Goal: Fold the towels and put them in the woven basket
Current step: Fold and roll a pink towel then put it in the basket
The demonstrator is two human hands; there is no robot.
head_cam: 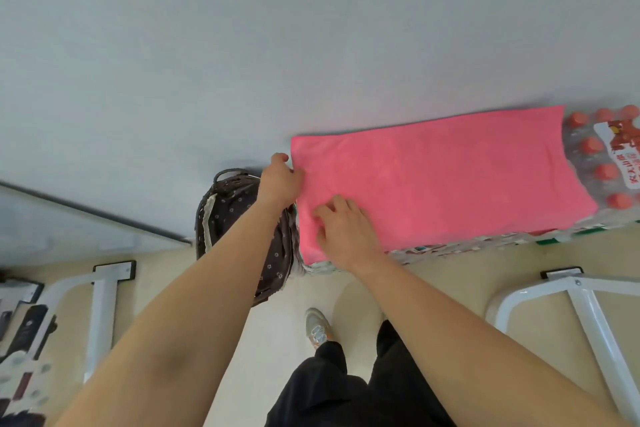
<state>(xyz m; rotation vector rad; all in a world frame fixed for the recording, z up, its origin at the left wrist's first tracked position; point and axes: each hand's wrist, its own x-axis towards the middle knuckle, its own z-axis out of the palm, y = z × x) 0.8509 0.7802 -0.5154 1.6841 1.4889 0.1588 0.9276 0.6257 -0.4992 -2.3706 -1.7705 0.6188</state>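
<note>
- Well, I see a pink towel (443, 177) spread flat over shrink-wrapped packs of red-capped water bottles (604, 158), which stand on the beige floor (287, 295) against a grey wall (242, 45).
- The woven basket (228, 215), with a dark flowered liner, stands on the floor just left of the packs.
- The left hand (278, 180) pinches the towel's far left edge. The right hand (343, 229) rests on its near left part with bent fingers; I cannot tell whether they grip.
- The towel's right end leaves the rightmost caps bare. White metal frames (585, 308) stand on either side, with open floor between.
</note>
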